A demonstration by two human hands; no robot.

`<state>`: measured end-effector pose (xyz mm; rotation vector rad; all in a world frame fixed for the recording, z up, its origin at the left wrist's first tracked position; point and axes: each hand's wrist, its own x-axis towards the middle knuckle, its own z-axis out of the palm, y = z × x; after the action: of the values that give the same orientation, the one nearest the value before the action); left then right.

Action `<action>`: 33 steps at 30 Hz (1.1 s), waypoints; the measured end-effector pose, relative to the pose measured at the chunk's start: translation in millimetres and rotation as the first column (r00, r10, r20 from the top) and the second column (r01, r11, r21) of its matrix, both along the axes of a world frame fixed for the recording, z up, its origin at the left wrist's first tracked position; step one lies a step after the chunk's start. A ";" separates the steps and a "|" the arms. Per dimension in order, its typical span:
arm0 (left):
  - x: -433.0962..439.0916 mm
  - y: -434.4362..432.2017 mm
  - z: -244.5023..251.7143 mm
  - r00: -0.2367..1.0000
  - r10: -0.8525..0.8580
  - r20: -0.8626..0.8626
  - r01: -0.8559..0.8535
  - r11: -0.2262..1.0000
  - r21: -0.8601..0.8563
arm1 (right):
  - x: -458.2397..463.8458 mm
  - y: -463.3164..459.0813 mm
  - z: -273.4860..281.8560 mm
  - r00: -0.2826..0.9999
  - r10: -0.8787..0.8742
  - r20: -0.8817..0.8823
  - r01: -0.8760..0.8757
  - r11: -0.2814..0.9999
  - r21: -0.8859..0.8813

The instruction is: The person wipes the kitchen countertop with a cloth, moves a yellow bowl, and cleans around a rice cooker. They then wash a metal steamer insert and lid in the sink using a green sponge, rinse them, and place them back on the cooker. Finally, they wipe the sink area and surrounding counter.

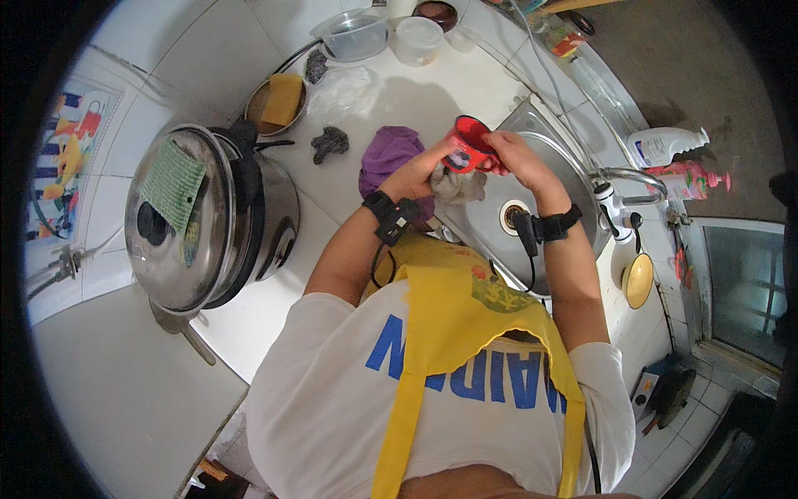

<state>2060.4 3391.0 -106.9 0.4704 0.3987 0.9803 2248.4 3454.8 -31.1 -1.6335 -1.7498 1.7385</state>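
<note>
A red mug [464, 143] with a dark rim and a printed picture is tilted between my two hands, above the near left part of the steel sink [492, 227]. My left hand [427, 165] holds the mug's left side. My right hand [520, 159] grips its right side, thumb at the rim and fingers beneath. Just below the mug is a greyish, crumpled cloth [459, 186], close to my left fingers; whether they hold it is unclear. Purple fabric [388, 156] lies on the counter behind my left hand. The mug's handle cannot be made out.
A large lidded steel pot [181, 249] stands left. Behind are a yellow sponge [282, 100] in a bowl, dark scouring pads [329, 145], a plastic bag [345, 93] and plastic tubs [419, 40]. The faucet [614, 199], a yellow dish [638, 280] and bottles [667, 146] are right.
</note>
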 end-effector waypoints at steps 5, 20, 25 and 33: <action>-25.2 9.5 -10.5 0.927 0.376 0.009 -0.370 0.916 -0.151 | -14.3 -4.6 -6.3 0.950 -0.145 -0.276 0.179 0.979 0.102; -52.0 23.9 -9.3 0.958 0.283 0.047 -0.272 0.948 -0.164 | -47.1 30.4 -110.1 0.918 -0.250 -0.309 0.300 0.946 0.125; -59.1 25.5 -32.0 0.917 0.377 -0.131 -0.398 0.842 -0.364 | -30.7 57.0 -108.5 0.975 -0.167 -0.149 0.224 0.742 0.632; -70.2 20.6 -58.0 0.838 0.543 -0.059 -0.543 0.818 -0.192 | -95.0 35.6 -151.5 0.869 0.138 0.475 -0.495 0.268 0.827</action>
<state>1990.2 3411.5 -164.9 0.1661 0.6491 1.4788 2153.4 3490.4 -182.6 -0.9899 -2.6058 0.1519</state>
